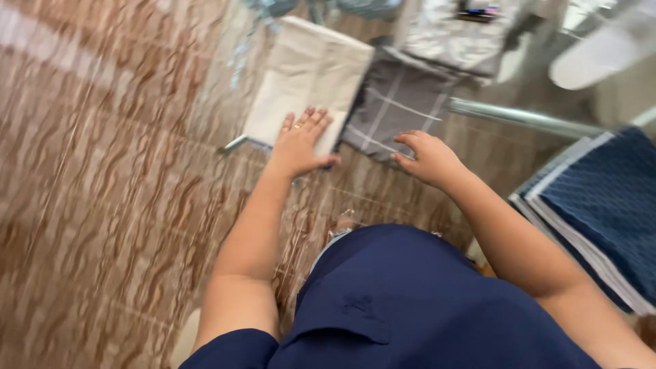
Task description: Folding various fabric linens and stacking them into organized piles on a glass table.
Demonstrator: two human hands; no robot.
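- Fingers first: our left hand (pixel 301 143) lies flat, fingers spread, palm down on the cream folded cloth (pixel 307 78); not gripping. Right hand (pixel 427 157) has fingers curled, tips touching the near edge of the grey checked cloth (pixel 400 102); we cannot tell if it is pinched.
- Brown wavy-pattern tile floor (pixel 102 171) fills the left side, seen through the glass tabletop.
- Stack of dark blue waffle towels (pixel 601 205) lies at right, well apart from both hands.
- Cream cloth sits just beside the grey one, edges touching.
- Chrome table bar (pixel 526 119) runs right of the grey cloth.
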